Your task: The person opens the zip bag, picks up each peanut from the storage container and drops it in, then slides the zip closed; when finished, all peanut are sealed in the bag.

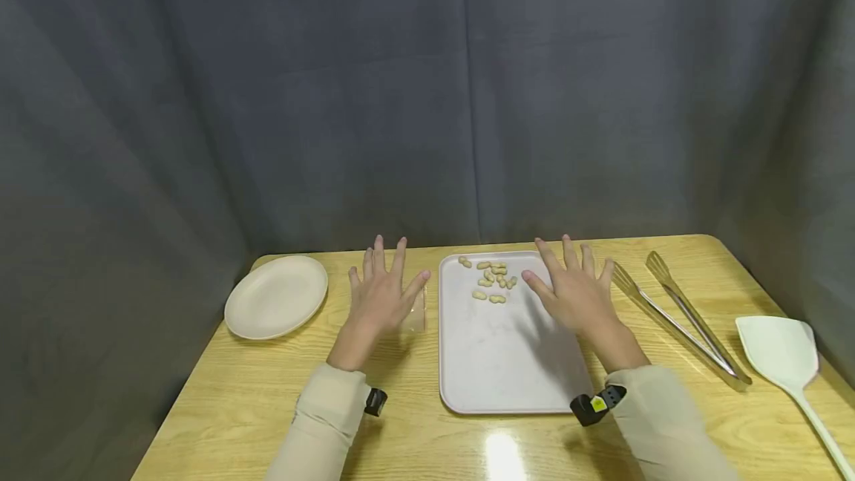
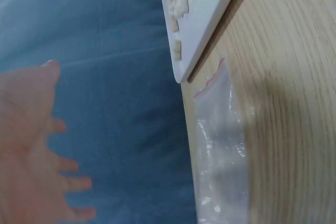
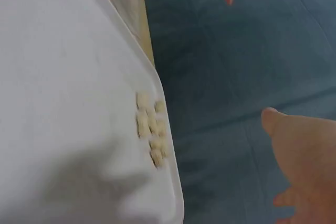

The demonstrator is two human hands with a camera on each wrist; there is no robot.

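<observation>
Both hands are raised over the table with fingers spread and nothing in them. The left hand (image 1: 381, 299) is above a clear zip bag (image 2: 220, 150), which lies flat beside the tray and is partly hidden by that hand in the head view. My right hand (image 1: 576, 294) hovers over the right edge of the white tray (image 1: 504, 362), casting a shadow on it. Several unshelled peanuts (image 1: 494, 275) lie grouped at the tray's far end; the right wrist view also shows these peanuts (image 3: 149, 124) near the rim.
A round cream plate (image 1: 276, 297) sits at the table's left. On the right lie metal tongs (image 1: 691, 329), spread apart, and a white spatula (image 1: 781, 355) near the right edge. Dark curtains (image 1: 361, 95) hang behind and at both sides of the wooden table (image 1: 227, 407).
</observation>
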